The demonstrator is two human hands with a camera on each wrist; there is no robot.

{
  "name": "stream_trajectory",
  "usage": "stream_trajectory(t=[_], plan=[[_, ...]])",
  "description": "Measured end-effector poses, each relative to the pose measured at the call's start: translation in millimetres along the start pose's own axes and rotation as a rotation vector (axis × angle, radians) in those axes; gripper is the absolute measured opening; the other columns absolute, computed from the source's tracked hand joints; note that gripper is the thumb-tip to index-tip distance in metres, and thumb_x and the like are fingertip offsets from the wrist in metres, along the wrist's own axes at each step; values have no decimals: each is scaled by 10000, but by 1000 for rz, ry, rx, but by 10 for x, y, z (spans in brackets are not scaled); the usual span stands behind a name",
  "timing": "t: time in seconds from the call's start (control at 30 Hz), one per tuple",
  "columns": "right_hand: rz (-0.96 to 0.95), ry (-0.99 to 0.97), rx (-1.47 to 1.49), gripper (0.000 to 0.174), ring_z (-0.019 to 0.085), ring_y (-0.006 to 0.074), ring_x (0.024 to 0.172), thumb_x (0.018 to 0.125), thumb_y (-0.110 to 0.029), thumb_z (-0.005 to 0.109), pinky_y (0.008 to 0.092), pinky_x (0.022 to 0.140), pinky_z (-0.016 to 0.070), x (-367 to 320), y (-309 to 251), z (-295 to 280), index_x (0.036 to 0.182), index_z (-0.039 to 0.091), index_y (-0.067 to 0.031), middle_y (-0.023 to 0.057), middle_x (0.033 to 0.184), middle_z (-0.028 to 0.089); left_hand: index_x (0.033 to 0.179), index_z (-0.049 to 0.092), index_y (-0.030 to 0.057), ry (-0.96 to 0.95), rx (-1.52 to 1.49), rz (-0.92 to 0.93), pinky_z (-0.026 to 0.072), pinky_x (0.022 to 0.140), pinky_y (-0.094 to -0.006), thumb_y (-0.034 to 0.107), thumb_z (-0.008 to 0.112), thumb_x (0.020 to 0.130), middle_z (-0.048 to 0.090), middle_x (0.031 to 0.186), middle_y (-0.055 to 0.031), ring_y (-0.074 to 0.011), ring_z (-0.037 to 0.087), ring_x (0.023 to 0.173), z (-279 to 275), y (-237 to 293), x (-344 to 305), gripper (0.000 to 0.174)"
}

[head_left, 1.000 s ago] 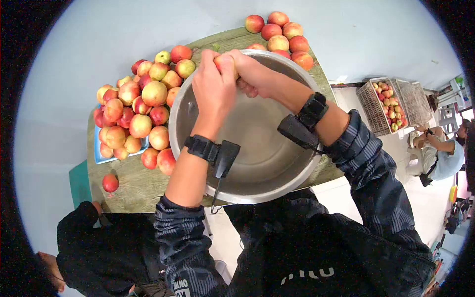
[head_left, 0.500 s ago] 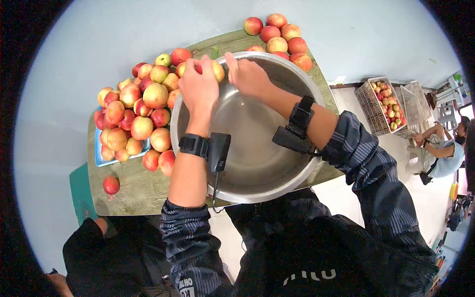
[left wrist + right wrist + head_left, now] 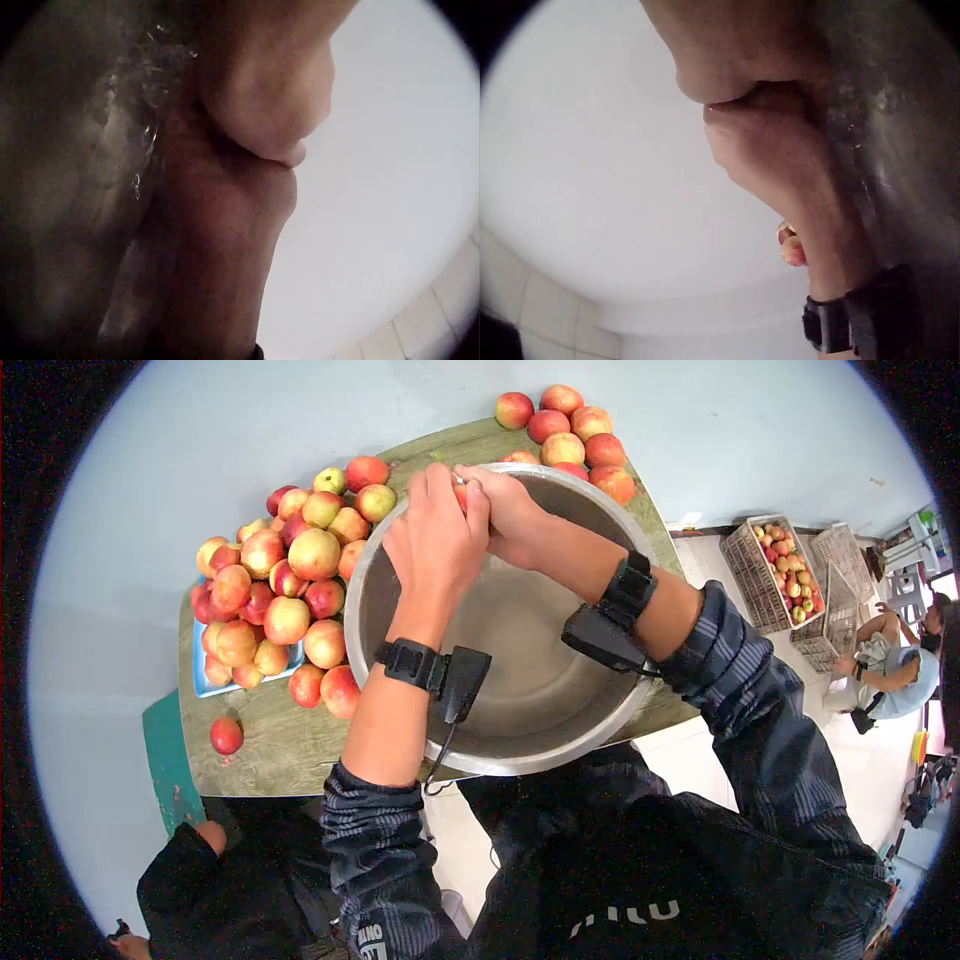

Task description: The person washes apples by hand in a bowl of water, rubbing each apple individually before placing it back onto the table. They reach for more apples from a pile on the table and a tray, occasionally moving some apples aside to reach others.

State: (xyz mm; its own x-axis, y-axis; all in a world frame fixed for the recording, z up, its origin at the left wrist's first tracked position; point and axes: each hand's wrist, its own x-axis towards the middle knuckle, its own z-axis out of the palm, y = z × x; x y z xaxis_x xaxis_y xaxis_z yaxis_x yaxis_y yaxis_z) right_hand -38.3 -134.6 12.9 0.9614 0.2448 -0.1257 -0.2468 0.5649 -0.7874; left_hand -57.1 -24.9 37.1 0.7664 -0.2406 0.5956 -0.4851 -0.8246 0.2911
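Observation:
Both hands meet over the far rim of a wide steel basin [image 3: 520,765] and clasp a red-and-yellow peach [image 3: 461,495], of which only a sliver shows in the head view. My left hand [image 3: 437,540] grips it from the left, back of the hand up. From the right, my right hand [image 3: 510,515] curls round the same fruit, its fingers partly hidden behind the left. Water in the basin shows bright ripples beside the hands in both wrist views. The left wrist view has the left hand [image 3: 266,82] pressed against the right hand [image 3: 240,187], the peach hidden.
Left of the basin, peaches [image 3: 287,618] are heaped over a blue tray [image 3: 217,682] on the wooden table [image 3: 290,755]. More peaches [image 3: 562,450] lie behind the basin; one peach [image 3: 227,735] sits alone. A person [image 3: 890,680] sits near a fruit crate [image 3: 745,575] at right.
A half second ago my hands were apart, the left holding the peach near the left rim. They have come together round it again, as one second ago. A background crate has shifted.

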Motion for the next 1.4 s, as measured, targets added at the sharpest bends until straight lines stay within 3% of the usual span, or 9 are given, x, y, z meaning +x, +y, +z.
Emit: stream_trajectory(t=[0.27, 0.33, 0.43, 0.57, 0.73, 0.93, 1.13, 1.23, 1.4], plan=[[46, 117, 27, 323, 623, 223, 966, 982, -332, 454, 381, 863, 494, -218, -138, 177, 1037, 630, -67, 88, 1055, 661, 994, 515, 114, -86, 111, 124, 494, 612, -548, 327, 439, 996, 610, 970, -153, -414, 635, 739, -8, 9, 9, 226], [96, 185, 17, 315, 619, 215, 963, 978, -318, 470, 372, 864, 485, -262, -185, 206, 1011, 639, -54, 90, 1034, 661, 991, 508, 97, -71, 70, 93, 482, 632, -557, 322, 420, 1005, 607, 950, -175, -432, 629, 760, 9, 25, 0, 243], [-93, 345, -11, 308, 602, 201, 943, 977, -298, 484, 362, 865, 467, -204, -41, 222, 1003, 648, -39, 95, 1000, 654, 961, 509, 59, -8, -49, -30, 480, 671, -553, 336, 414, 1003, 615, 965, -203, -442, 626, 781, 80, 42, -4, 295], [-231, 304, -31, 328, 582, 197, 921, 981, -295, 485, 361, 863, 453, -132, 71, 226, 1019, 644, -11, 102, 990, 647, 948, 499, 31, 8, -192, -226, 469, 708, -552, 344, 396, 1009, 612, 953, -240, -461, 614, 838, 176, -23, -1, 335], [-116, 390, -212, 357, 587, 204, 914, 987, -333, 473, 380, 819, 469, -148, 43, 251, 1014, 642, -20, 100, 977, 648, 951, 507, 60, -40, -25, -75, 461, 678, -563, 337, 417, 1011, 620, 923, -216, -456, 617, 796, 17, 1, 17, 298], [78, 177, -92, 335, 599, 217, 837, 989, -331, 432, 400, 698, 485, -298, -207, 172, 1016, 641, -71, 91, 924, 644, 991, 539, 108, -59, 10, 172, 483, 639, -556, 322, 449, 1004, 633, 925, -164, -429, 638, 747, -23, -3, -19, 233], [-104, 195, -318, 361, 663, 309, 837, 988, -351, 436, 425, 723, 538, -86, -8, -26, 1019, 628, -46, 161, 953, 674, 984, 538, 77, -38, -42, 6, 470, 714, -543, 325, 400, 1014, 616, 932, -201, -435, 620, 864, 41, 47, -31, 286], [-215, 315, -836, 368, 676, 406, 890, 994, -330, 420, 480, 773, 539, 43, 93, -64, 1052, 614, -22, 253, 991, 674, 963, 532, 44, -72, -118, -134, 441, 764, -550, 334, 355, 1019, 604, 926, -239, -451, 591, 934, 74, 20, 4, 345], [-523, 206, -1081, 353, 649, 467, 925, 998, -307, 411, 547, 807, 513, -24, 113, 25, 1067, 600, -17, 304, 977, 653, 911, 541, 13, -108, -249, -281, 432, 777, -566, 348, 331, 1018, 618, 921, -271, -476, 589, 914, 173, -182, 54, 410]])
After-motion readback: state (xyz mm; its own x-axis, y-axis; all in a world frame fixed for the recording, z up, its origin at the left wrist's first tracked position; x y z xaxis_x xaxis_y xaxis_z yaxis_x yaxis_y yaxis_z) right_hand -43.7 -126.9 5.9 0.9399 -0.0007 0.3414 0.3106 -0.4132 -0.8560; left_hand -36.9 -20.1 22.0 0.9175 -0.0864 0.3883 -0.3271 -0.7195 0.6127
